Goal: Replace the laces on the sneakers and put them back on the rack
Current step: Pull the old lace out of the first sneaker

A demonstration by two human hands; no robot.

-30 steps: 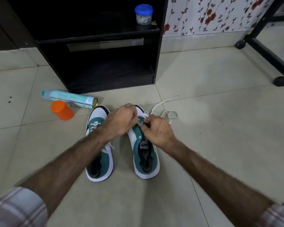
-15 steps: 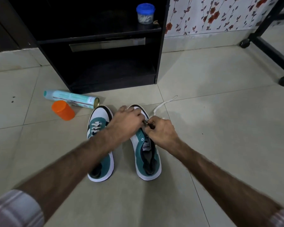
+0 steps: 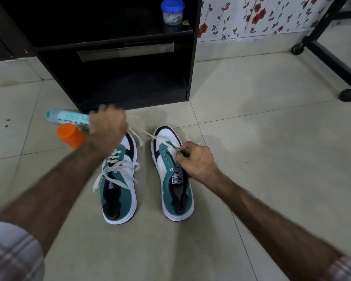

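Lace (image 3: 148, 135) taut btwn blurred, apparently clenched left hand (image 3: 107, 126) and right hand (image 3: 195, 159), pinching it over suede sneaker (image 3: 175, 179).

Two sneakers: left sneaker (image 3: 119, 183), right sneaker (image 3: 173, 177). Two hands: left hand (image 3: 107, 128), right hand (image 3: 196, 161). One spray can (image 3: 69, 118), one orange cap (image 3: 70, 135), one blue-lidded jar (image 3: 172, 12), one black rack (image 3: 118, 49).

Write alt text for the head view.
Left hand pulls a white lace out of the right sneaker while the right hand pinches its other end; the left sneaker beside it is laced, on floor tiles.
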